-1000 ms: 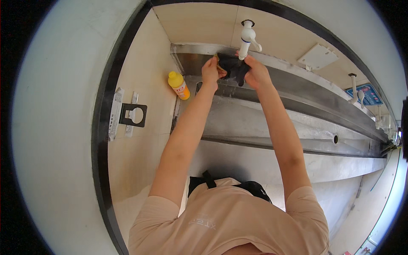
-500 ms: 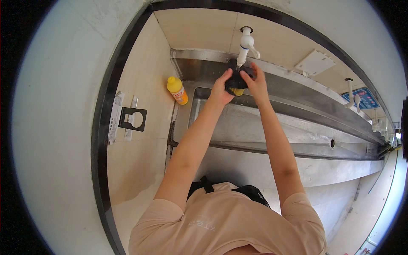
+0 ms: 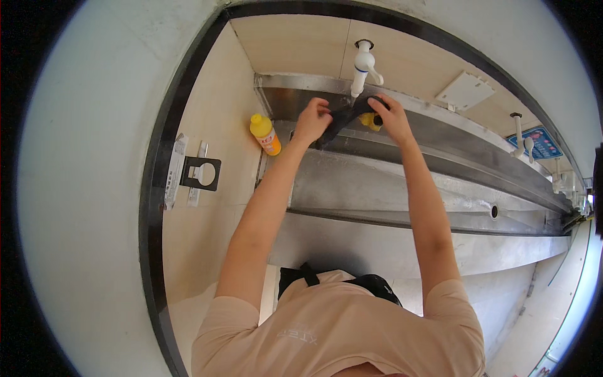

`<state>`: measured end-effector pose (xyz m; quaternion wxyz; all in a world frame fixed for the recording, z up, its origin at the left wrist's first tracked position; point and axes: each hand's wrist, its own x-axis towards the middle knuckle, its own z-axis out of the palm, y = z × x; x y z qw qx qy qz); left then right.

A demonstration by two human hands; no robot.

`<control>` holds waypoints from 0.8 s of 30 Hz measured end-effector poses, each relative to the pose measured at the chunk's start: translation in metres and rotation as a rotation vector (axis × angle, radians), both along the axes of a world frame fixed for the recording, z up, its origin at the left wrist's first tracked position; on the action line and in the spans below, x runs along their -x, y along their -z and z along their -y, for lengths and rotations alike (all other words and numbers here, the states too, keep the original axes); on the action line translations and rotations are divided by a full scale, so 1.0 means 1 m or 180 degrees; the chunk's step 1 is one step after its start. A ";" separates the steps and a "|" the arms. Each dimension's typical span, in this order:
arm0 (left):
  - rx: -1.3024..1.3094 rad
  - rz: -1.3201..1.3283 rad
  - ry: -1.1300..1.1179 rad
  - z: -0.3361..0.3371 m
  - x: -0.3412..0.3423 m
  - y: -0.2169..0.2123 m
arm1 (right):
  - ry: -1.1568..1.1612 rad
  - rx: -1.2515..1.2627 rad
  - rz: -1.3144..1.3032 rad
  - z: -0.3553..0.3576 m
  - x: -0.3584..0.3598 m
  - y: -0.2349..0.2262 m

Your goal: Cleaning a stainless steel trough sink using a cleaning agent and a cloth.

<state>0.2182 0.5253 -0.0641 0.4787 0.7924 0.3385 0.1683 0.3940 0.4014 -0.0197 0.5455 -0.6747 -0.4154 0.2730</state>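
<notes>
A dark cloth [image 3: 344,119] is stretched between both hands over a long stainless steel trough sink [image 3: 402,188], directly beneath a white wall tap [image 3: 362,68]. Seen from the head camera looking down, the left hand [image 3: 312,120] is clenched around the cloth's lower left end, and the right hand [image 3: 388,115] grasps its upper right end, with something small and yellow [image 3: 369,120] showing under that hand; what it is cannot be told. Both bare forearms reach up from a peach shirt [image 3: 339,333]. A yellow bottle [image 3: 266,134] with a yellow cap stands at the sink's left end, near the left hand. A black bracket [image 3: 201,173] hangs on the tiled wall further left.
</notes>
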 end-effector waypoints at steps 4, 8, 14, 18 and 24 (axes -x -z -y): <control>0.1503 0.0464 -0.1093 0.032 -0.025 0.025 | 0.0622 -0.0541 -0.1886 -0.011 0.024 0.022; 0.5627 0.3554 -0.0110 0.000 -0.003 0.119 | 0.0376 -0.0426 0.0627 -0.027 0.143 0.001; 0.3590 0.2840 -0.0877 0.049 -0.022 0.036 | 0.0052 -0.0308 0.1983 0.006 0.139 0.017; 0.3644 0.2850 -0.1598 0.053 -0.042 0.020 | 0.0534 0.0505 0.2162 -0.032 0.090 0.023; 0.3703 0.2642 -0.1377 0.034 -0.037 0.037 | 0.0756 0.0775 0.2128 -0.021 0.116 0.017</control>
